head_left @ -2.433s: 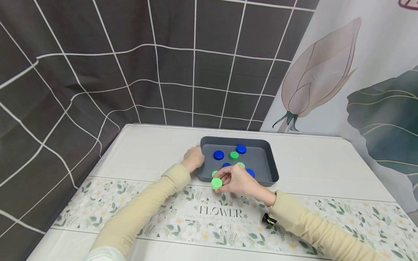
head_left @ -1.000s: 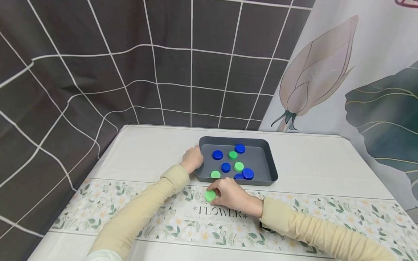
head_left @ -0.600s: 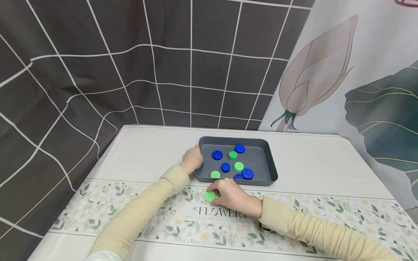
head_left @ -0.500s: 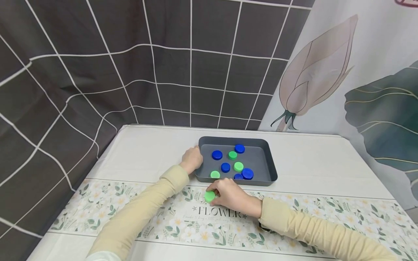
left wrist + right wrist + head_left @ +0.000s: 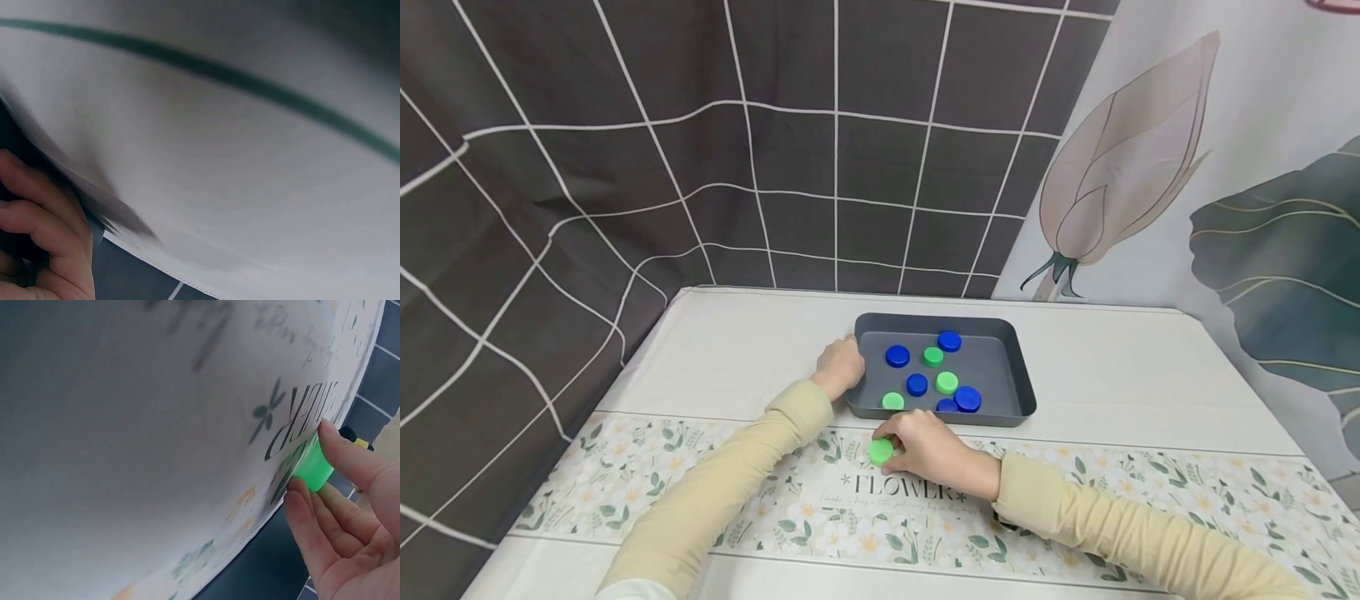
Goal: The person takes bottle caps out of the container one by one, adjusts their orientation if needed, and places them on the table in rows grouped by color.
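A light green bottle cap (image 5: 881, 452) is pinched between thumb and fingers of my right hand (image 5: 934, 448), down at the tablecloth just in front of the tray. The right wrist view shows that cap (image 5: 314, 467) with its edge close against the cloth. My left hand (image 5: 840, 365) grips the left wall of a dark grey rectangular tray (image 5: 1000, 371); its curled fingers (image 5: 50, 234) show in the left wrist view. Inside the tray lie several blue caps (image 5: 897, 356) and three green ones, including one in the middle (image 5: 947, 382) and one by the front wall (image 5: 892, 401).
A white tablecloth (image 5: 1112, 375) covers the table, with a floral band (image 5: 865, 542) lettered "FLOWER" in front of the tray. Behind stands a dark curtain (image 5: 880, 158) with white grid lines. A pale flower-printed curtain (image 5: 1120, 192) hangs at the right.
My right hand has brought the green cap from over the tray's front edge toward me, down onto the cloth, and has held still since. My left hand stays at the tray.
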A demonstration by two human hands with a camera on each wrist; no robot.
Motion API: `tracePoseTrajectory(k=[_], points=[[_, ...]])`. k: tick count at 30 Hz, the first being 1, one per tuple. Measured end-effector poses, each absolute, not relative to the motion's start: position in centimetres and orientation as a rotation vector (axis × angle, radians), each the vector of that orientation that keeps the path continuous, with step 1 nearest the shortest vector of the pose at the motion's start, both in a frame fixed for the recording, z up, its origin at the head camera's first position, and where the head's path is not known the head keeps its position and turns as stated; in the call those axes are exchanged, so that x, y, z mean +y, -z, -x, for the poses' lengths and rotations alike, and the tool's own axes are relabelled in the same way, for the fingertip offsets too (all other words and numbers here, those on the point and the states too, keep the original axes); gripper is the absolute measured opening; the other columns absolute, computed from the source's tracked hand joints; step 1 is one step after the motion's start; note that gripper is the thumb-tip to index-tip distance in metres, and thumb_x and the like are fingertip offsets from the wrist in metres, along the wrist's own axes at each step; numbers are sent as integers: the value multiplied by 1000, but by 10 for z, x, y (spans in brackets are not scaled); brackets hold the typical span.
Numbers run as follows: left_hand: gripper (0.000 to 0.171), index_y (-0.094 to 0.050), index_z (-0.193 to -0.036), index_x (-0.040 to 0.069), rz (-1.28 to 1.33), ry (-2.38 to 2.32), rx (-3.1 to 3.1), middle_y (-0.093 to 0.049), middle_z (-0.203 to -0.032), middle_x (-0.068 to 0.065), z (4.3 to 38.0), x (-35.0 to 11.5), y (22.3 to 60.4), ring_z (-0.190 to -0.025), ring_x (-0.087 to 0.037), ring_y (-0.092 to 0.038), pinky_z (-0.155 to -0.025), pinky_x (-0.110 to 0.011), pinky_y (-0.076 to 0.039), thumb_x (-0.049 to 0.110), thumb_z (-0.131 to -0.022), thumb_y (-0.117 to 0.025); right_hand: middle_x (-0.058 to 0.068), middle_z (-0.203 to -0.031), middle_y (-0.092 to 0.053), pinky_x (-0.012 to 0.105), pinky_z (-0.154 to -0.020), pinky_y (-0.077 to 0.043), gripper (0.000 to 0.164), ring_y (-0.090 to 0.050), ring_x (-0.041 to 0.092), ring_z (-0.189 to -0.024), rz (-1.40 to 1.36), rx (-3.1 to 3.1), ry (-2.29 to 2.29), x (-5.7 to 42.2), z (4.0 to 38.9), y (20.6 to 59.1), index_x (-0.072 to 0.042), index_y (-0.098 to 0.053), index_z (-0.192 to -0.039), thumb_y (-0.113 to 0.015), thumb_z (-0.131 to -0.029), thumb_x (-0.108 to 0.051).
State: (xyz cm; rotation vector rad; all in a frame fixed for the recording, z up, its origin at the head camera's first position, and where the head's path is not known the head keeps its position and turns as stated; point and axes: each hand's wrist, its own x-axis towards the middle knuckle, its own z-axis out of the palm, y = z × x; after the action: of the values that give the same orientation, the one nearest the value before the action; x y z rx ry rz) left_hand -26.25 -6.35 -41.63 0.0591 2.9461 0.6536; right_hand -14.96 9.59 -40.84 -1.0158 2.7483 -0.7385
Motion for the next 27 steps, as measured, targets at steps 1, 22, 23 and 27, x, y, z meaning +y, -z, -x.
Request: tracePoseTrajectory(k=[1,22,23,27], points=[[24,-57,-111,-6,-59,-655,2945,-67,-94,-21,263,-64,416,-76,-26,-64,-66,-33,-56,7,-94,-44,-7,-73,-60,14,-56,-42,38,-49,3,-63,1017,2750,731,96,150,408,-9,-73,-104,-85,-70,-19],[24,-57,-111,-7,-81,-653,2947,-67,-94,-22,261,-63,415,-75,-26,-65,-63,-31,-57,6,-93,-46,-3,-78,-65,17,-59,-46,44,-55,9,-68,1001,2756,772,98,152,399,-8,-72,-108,-85,-69,-22],[24,-57,-111,-7,-80,-655,2949,-67,-95,-22,261,-63,415,-75,-26,-65,-64,-31,-57,6,-93,-46,-3,-80,-66,17,-61,-47,42,-57,9,-70,995,2757,786,99,152,398,-8,-72,-107,-85,-70,-22],[24,-57,-110,-7,-76,-662,2955,-67,-95,-23,261,-64,416,-76,-26,-65,-65,-32,-57,6,-93,-46,-2,-87,-70,19,-67,-52,33,-63,10,-77,977,2754,849,100,154,395,-9,-73,-101,-84,-72,-19]])
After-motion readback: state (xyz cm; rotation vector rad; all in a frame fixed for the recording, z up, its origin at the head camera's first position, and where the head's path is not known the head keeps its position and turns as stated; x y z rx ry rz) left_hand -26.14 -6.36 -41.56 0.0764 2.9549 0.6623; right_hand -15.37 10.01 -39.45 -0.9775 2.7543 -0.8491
